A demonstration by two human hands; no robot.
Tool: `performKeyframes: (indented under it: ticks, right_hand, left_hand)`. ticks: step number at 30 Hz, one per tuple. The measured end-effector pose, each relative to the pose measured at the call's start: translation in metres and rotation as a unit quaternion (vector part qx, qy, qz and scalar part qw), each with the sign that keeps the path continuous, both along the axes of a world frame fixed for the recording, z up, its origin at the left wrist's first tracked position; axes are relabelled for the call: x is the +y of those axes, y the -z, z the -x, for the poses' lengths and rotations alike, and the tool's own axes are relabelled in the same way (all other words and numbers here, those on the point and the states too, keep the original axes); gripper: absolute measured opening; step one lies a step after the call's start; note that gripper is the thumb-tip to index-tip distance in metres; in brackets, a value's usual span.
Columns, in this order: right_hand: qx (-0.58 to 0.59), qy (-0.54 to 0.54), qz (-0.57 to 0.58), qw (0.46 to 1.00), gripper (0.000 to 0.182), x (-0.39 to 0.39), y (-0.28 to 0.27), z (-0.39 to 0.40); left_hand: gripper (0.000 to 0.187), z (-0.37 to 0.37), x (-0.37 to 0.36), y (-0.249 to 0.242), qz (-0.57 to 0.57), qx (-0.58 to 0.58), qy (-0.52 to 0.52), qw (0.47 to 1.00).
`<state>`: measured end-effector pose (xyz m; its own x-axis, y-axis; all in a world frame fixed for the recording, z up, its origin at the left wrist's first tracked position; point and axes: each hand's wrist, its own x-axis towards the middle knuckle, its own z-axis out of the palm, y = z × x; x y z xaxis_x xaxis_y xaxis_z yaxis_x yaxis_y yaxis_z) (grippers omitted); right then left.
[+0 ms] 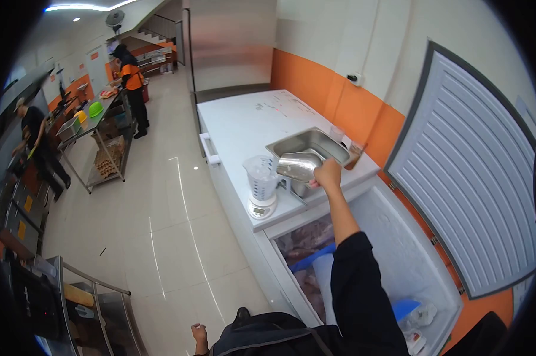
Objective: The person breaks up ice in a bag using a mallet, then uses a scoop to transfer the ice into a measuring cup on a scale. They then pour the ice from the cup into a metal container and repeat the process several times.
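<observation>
My right hand grips a metal scoop by its handle, above the white freezer top. The scoop is tilted, its mouth towards a clear plastic measuring jug. That jug stands on a white kitchen scale with a small display and looks partly filled with something pale. Just behind the scoop sits a rectangular steel pan, partly covered by it. Low in the view, my left hand hangs away from everything, fingers curled in with nothing visible in them.
Below my right arm the chest freezer is open, with bagged food and blue plastic inside; its ribbed lid stands raised at right. A steel fridge stands behind. Two people work at left near a steel table. A metal rack is lower left.
</observation>
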<state>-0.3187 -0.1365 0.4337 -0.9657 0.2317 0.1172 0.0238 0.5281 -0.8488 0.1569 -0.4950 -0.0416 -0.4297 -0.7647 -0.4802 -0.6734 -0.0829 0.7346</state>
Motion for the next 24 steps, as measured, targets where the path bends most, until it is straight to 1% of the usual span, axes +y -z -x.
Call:
performKeyframes:
  ticks: [2, 4, 6, 8, 10, 11, 12, 13, 14, 15, 16, 17, 18, 19, 20, 22, 24]
  right_hand:
    - [0.000, -0.004, 0.114, 0.993, 0.016, 0.044, 0.037, -0.033]
    - [-0.033, -0.022, 0.201, 0.979, 0.019, 0.090, 0.073, -0.086]
    - [-0.042, 0.020, 0.234, 0.971, 0.023, 0.135, 0.112, -0.151]
    - [-0.051, 0.088, 0.224, 0.969, 0.030, 0.194, 0.172, -0.216]
    - [-0.073, 0.205, 0.118, 0.969, 0.035, 0.236, 0.200, -0.291]
    - [-0.113, 0.257, 0.082, 0.956, 0.037, 0.258, 0.216, -0.325]
    - [-0.155, 0.307, 0.044, 0.938, 0.038, 0.278, 0.231, -0.356]
    - [-0.118, 0.309, -0.101, 0.938, 0.040, 0.294, 0.249, -0.381]
    - [-0.085, 0.305, -0.247, 0.916, 0.042, 0.310, 0.266, -0.405]
    - [-0.060, 0.291, -0.390, 0.872, 0.044, 0.329, 0.280, -0.439]
    - [-0.219, 0.327, -0.325, 0.860, 0.040, 0.330, 0.274, -0.450]
    - [-0.176, 0.311, -0.358, 0.862, 0.041, 0.339, 0.290, -0.468]
    - [-0.226, 0.271, -0.375, 0.857, 0.045, 0.346, 0.299, -0.480]
    - [-0.223, 0.258, -0.396, 0.853, 0.049, 0.346, 0.307, -0.487]
    - [-0.255, 0.245, -0.388, 0.851, 0.051, 0.342, 0.307, -0.489]
    - [-0.284, 0.186, -0.401, 0.851, 0.053, 0.337, 0.327, -0.490]
    - [-0.208, 0.144, -0.435, 0.864, 0.052, 0.326, 0.345, -0.486]
  left_hand:
    - [0.028, 0.022, 0.003, -0.006, -0.034, 0.030, 0.013, 0.999]
    - [0.026, 0.036, 0.014, -0.017, -0.067, 0.038, 0.040, 0.996]
    - [0.024, 0.053, 0.027, -0.028, -0.084, 0.042, 0.086, 0.992]
    - [0.022, 0.062, 0.043, -0.037, -0.089, 0.035, 0.150, 0.984]
    - [0.022, 0.070, 0.057, -0.046, -0.081, 0.008, 0.229, 0.970]
    - [0.021, 0.070, 0.065, -0.049, -0.079, -0.006, 0.268, 0.960]
    - [0.020, 0.067, 0.070, -0.042, -0.078, 0.020, 0.297, 0.951]
    - [0.020, 0.064, 0.072, -0.042, -0.074, 0.008, 0.324, 0.943]
    - [0.021, 0.065, 0.076, -0.043, -0.072, -0.003, 0.355, 0.932]
    - [0.021, 0.063, 0.082, -0.042, -0.074, -0.016, 0.389, 0.918]
    - [0.021, 0.061, 0.088, -0.044, -0.072, -0.041, 0.400, 0.913]
    - [0.021, 0.059, 0.094, -0.049, -0.068, -0.063, 0.410, 0.908]
    - [0.022, 0.055, 0.100, -0.054, -0.063, -0.055, 0.425, 0.901]
    - [0.022, 0.052, 0.108, -0.057, -0.058, -0.055, 0.426, 0.901]
    - [0.022, 0.048, 0.112, -0.055, -0.057, -0.068, 0.434, 0.897]
    - [0.022, 0.043, 0.121, -0.051, -0.047, -0.085, 0.449, 0.888]
    - [0.022, 0.037, 0.126, -0.053, -0.028, -0.098, 0.467, 0.879]
